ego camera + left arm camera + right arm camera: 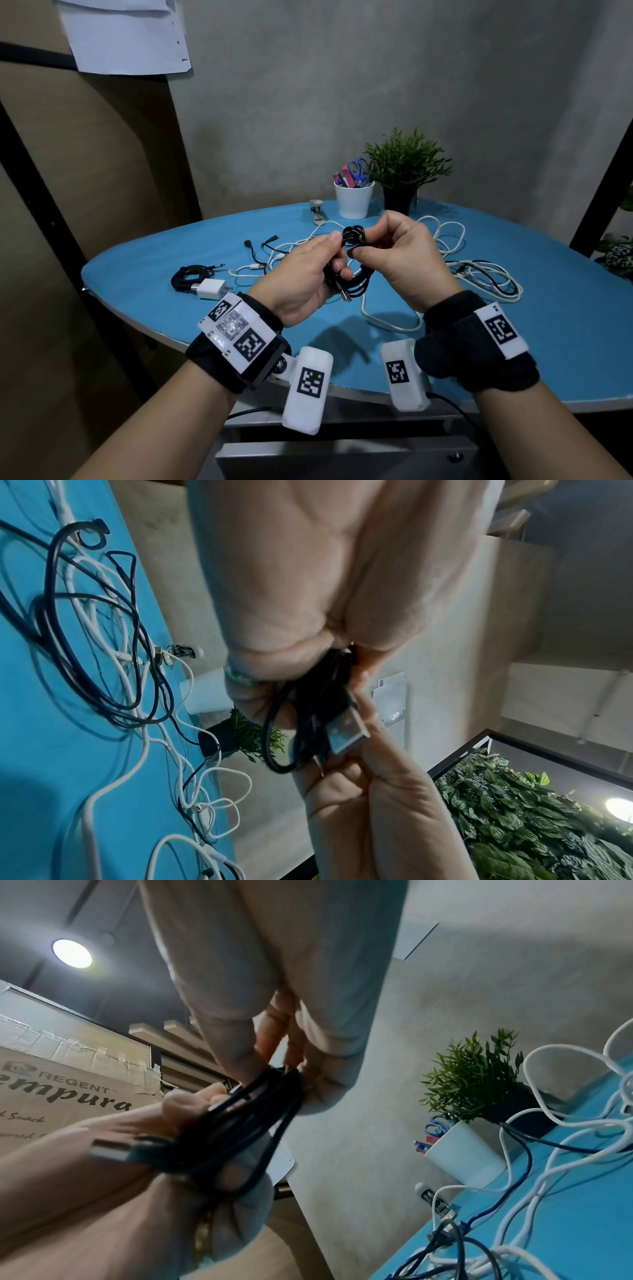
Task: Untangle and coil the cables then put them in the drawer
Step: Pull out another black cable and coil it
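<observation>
- The black cable (352, 265), gathered into a small bundle of loops, is being held in the air above the blue table (144, 301), between both hands; lifting it is keeping it clear of the loose cords below, so nothing catches.
- The left hand (301, 277) is curling its fingers round the lower part of the loops, probably to stop them springing apart; the metal plug (346, 731) is sticking out beside its fingers.
- The right hand (400, 260) is pinching the top of the bundle between thumb and fingertips, seemingly tucking or winding the last turn to lock the coil.
- Beneath the hands, white and dark cords (479, 277) are lying mixed in a tangle, not yet sorted.
- To the left, another black coil (190, 277) is lying just beside a white charger (212, 287), likely set apart as finished.
- The drawer (342, 459) under the table edge is sitting near the person, within easy reach; whether it is open I cannot tell.
- At the back, a white cup (353, 200) holding scissors, a potted plant (407, 168) and a stapler (318, 211) are standing out of the working area.
- Readable writing: a cardboard box (68, 1096) in the right wrist view is showing "REGENT" and part of "empura".
</observation>
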Demonstrator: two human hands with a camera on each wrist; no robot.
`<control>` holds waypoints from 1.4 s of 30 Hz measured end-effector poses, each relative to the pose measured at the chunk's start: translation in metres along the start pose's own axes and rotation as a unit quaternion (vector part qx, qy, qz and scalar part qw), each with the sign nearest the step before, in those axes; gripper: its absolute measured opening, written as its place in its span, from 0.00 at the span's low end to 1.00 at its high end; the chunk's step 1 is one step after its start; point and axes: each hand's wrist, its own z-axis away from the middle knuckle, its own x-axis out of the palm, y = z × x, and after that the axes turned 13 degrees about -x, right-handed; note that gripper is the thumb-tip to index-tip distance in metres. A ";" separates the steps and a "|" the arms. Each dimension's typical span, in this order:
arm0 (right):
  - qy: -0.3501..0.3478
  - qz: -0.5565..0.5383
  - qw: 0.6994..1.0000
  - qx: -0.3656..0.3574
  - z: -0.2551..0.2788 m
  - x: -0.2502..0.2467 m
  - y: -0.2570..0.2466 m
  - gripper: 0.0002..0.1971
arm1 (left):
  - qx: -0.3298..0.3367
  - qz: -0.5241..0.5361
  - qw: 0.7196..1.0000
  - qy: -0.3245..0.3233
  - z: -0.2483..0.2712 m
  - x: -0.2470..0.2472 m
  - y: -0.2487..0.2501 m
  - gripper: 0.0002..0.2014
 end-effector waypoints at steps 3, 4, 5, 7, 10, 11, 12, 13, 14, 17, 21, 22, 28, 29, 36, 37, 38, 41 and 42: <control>-0.003 -0.016 1.000 -0.004 -0.001 -0.002 -0.001 0.18 | -0.004 -0.001 1.000 0.002 0.000 0.001 0.001 0.16; -0.012 -0.022 1.000 -0.002 -0.001 -0.003 -0.002 0.19 | -0.004 -0.001 1.000 0.005 0.000 0.000 0.001 0.16; -0.027 -0.024 0.999 -0.001 -0.001 -0.004 -0.002 0.20 | -0.003 -0.003 1.000 0.009 0.000 0.000 0.001 0.16; -0.057 -0.018 0.998 -0.004 0.000 -0.005 -0.004 0.20 | -0.001 -0.010 1.000 0.019 -0.001 -0.001 0.000 0.16; -0.059 -0.055 0.997 -0.002 0.001 -0.007 -0.008 0.12 | -0.002 -0.012 0.999 0.029 -0.001 -0.001 -0.002 0.16; -0.058 -0.062 0.996 0.003 0.001 -0.008 -0.008 0.10 | -0.003 -0.011 0.999 0.030 -0.001 -0.002 -0.002 0.16; -0.059 -0.060 0.996 0.010 0.001 -0.009 -0.008 0.09 | -0.004 -0.009 1.000 0.029 -0.001 -0.002 -0.002 0.16; -0.064 -0.052 0.996 0.017 0.001 -0.010 -0.008 0.09 | -0.003 -0.006 1.000 0.028 -0.001 -0.002 -0.002 0.16; -0.067 -0.046 0.996 0.024 -0.001 -0.011 -0.009 0.10 | -0.002 -0.002 1.000 0.025 -0.001 -0.002 -0.001 0.16; -0.057 -0.041 0.997 0.043 -0.005 -0.010 -0.012 0.11 | -0.004 0.012 1.000 0.015 0.000 -0.002 0.003 0.16; -0.093 -0.030 0.994 0.050 -0.004 -0.010 -0.014 0.07 | 0.003 0.009 1.000 0.018 0.000 -0.004 0.008 0.17; -0.110 -0.026 0.992 0.049 -0.002 -0.010 -0.013 0.07 | 0.008 0.000 1.000 0.022 0.001 -0.004 0.009 0.17; -0.072 0.022 0.996 0.038 -0.004 -0.012 -0.004 0.06 | 0.049 -0.081 0.995 0.020 0.005 -0.010 0.001 0.06; -0.057 0.021 0.997 0.037 -0.004 -0.011 -0.002 0.07 | 0.050 -0.093 0.994 0.027 0.004 -0.012 -0.001 0.10; -0.014 -0.008 0.999 0.050 -0.005 -0.011 0.005 0.07 | 0.040 -0.062 0.997 0.038 0.007 -0.017 0.000 0.18; -0.009 -0.002 0.999 0.048 -0.005 -0.011 0.005 0.08 | 0.037 -0.053 0.997 0.030 0.008 -0.017 0.001 0.18; -0.003 0.002 0.999 0.046 -0.005 -0.011 0.005 0.08 | 0.033 -0.053 0.998 0.025 0.008 -0.017 0.001 0.19; 0.000 0.009 0.999 0.040 -0.005 -0.009 0.004 0.11 | 0.027 -0.091 0.995 0.029 0.008 -0.015 0.002 0.23; 0.000 0.009 0.999 0.038 -0.005 -0.007 0.004 0.10 | 0.026 -0.107 0.993 0.034 0.007 -0.013 0.001 0.23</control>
